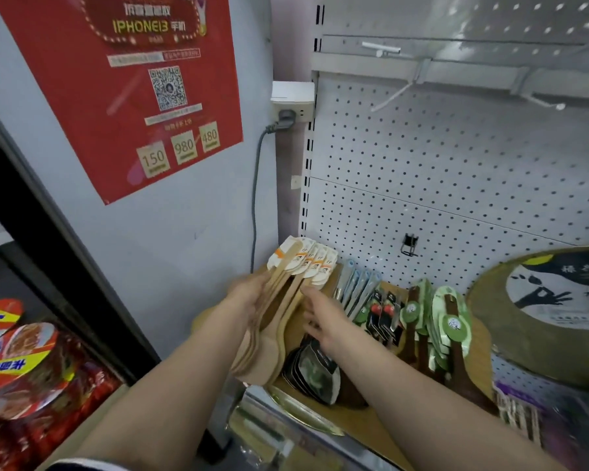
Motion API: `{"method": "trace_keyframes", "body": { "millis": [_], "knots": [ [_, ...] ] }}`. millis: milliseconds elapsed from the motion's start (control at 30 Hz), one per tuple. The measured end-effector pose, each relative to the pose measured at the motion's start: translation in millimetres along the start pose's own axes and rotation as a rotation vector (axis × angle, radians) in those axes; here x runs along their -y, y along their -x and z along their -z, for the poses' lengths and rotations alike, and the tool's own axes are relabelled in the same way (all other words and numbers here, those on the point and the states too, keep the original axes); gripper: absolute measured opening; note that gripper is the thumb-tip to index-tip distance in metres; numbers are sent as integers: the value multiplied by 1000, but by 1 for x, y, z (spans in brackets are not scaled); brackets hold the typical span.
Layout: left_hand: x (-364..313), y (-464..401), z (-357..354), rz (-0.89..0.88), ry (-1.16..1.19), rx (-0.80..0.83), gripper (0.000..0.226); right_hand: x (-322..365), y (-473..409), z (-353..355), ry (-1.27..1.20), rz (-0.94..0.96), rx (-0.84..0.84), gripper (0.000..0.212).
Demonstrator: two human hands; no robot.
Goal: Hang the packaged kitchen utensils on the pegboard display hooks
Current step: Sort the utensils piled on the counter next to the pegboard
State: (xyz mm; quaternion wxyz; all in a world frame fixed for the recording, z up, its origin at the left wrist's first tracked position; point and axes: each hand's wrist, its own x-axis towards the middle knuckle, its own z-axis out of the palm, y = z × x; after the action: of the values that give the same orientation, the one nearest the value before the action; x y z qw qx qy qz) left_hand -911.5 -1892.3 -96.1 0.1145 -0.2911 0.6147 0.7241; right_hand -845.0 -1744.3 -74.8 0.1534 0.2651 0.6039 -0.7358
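Left hand [252, 297] gripping fanned wooden spatulas [286, 294] below the pegboard [439, 171]; right hand [323, 317] spread, fingertips touching them. Probably light, stiff; best pinched at the white header cards [306, 260], beneath empty hooks [393, 93].

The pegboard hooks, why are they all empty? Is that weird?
A bit. The white hooks on the pegboard carry nothing, while the packaged wooden spatulas and green-carded utensils sit heaped on the shelf below.

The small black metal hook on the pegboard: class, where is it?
In the head view, the small black metal hook sits low on the white pegboard, right of centre, above the blue-packaged utensils.
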Motion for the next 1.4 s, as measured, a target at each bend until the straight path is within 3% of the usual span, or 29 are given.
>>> {"method": "trace_keyframes", "body": {
  "millis": [200, 267, 333, 433, 500, 733, 933, 1167, 1400],
  "knots": [
    [-20, -25, 15, 35, -106, 66, 39, -15, -6, -28, -59, -70, -65, 27],
    [-20, -40, 19, 74, -127, 122, 56, -18, -13, -39, -95, -82, -96, 19],
    [-6, -77, 22, 92, -162, 159, 72, -23, -19, -53, -118, -77, -128, 25],
    [-2, -88, 23, 98, -204, 205, 38, -32, -33, -70, -174, -65, -202, 41],
    [-4, -88, 22, 90, -203, 221, 26, -34, -37, -76, -185, -50, -238, 38],
    [28, -179, 2, 28, -320, 222, 51, -33, -35, -79, -141, -43, -316, 36],
    [-15, -110, 3, -26, -522, 195, 23, -35, -38, -80, -146, -33, -321, 34],
    [-14, -123, 3, 117, -314, 252, 23, -31, -41, -98, -152, 28, -319, 32],
    [-29, -83, -7, 91, -169, 373, 20, -34, -35, -100, -179, 36, -286, 22]
  ]
}}
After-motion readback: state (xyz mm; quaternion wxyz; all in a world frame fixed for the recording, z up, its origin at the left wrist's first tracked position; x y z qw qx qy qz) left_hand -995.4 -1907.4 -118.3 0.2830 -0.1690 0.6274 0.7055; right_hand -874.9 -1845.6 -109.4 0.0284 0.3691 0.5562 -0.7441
